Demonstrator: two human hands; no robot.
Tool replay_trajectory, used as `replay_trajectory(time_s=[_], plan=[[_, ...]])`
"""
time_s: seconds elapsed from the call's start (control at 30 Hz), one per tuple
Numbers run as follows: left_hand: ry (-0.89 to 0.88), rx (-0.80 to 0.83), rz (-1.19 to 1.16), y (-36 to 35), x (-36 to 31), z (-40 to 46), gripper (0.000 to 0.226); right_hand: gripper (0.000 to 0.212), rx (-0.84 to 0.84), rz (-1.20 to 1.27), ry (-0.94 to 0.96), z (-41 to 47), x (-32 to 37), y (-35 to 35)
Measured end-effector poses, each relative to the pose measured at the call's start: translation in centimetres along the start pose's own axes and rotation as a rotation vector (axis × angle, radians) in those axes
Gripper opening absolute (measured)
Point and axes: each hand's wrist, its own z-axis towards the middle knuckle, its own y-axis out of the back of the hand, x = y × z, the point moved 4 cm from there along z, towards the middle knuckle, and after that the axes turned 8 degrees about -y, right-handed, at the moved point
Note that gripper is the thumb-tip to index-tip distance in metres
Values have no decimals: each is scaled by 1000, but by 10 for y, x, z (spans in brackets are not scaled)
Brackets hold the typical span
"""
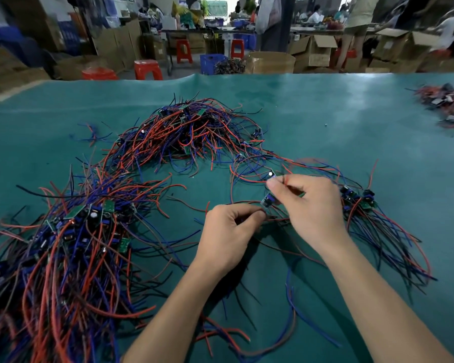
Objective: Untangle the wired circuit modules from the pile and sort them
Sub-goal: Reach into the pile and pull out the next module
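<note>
Two hands meet over the middle of our green-covered bench, both closed in pinches rather than spread. Our left hand has its fingers curled inward, thumb and forefinger tips pressed together on thin wires just left of a small circuit module. Our right hand sits a little higher and to the right, its fingers bent, thumb and forefinger nipping a red wire near its tip; whether its other fingers also hold the module we cannot tell, since the palm hides that side. The module hangs between the two hands, blue part showing, slightly blurred.

Beyond the hands lies the tangled pile of red, blue and black wires with green boards buried in it, and strands run from it toward our fingers. To the left, near our left forearm, a larger heap of modules has its wires fanning toward the bench's near edge. Just right of our right hand, a smaller bunch of modules lies with its leads trailing toward us. Far off at the right edge sits another blurred heap. Behind the bench we see red stools and cardboard boxes.
</note>
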Motion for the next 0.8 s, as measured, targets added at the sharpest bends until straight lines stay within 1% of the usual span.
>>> replay_trajectory(time_s=[0.07,0.13,0.2,0.27,0.33,0.4,0.47,0.53,0.57,0.6,0.63,0.67,0.73,0.77,0.8], plan=[[16,27,-13,-1,-1,1,16,28,-88,-38,40,5,-4,13],[21,47,-30,-2,-2,0,19,28,-157,-40,46,7,-5,22],[14,63,-19,-3,-2,0,21,30,-228,-49,20,11,-11,32],[1,70,-13,-3,-2,0,19,24,-283,-15,-46,15,-19,44],[-4,69,-26,-5,-4,-2,17,18,-327,162,-149,19,-26,55],[1,75,-28,-7,-4,-3,19,19,-385,452,-284,18,-32,60],[5,61,-31,-6,-2,-3,21,22,-501,695,-428,16,-40,65],[24,7,-90,-3,-1,-2,20,23,-602,873,-537,16,-47,73],[35,-24,-123,-2,0,-1,18,22,-600,899,-574,17,-47,75],[42,-49,-142,-2,0,0,17,21,-546,863,-605,18,-45,73],[43,-64,-149,-2,1,0,16,21,-442,778,-626,18,-40,66],[40,-75,-153,-2,2,0,15,21,-291,662,-634,16,-35,54],[16,-86,-162,-1,2,1,15,21,75,430,-581,9,-21,21],[-2,-85,-159,0,1,1,17,21,228,361,-524,2,-14,5],[-23,-77,-146,1,-1,1,19,20,325,344,-463,-4,-8,-8]])
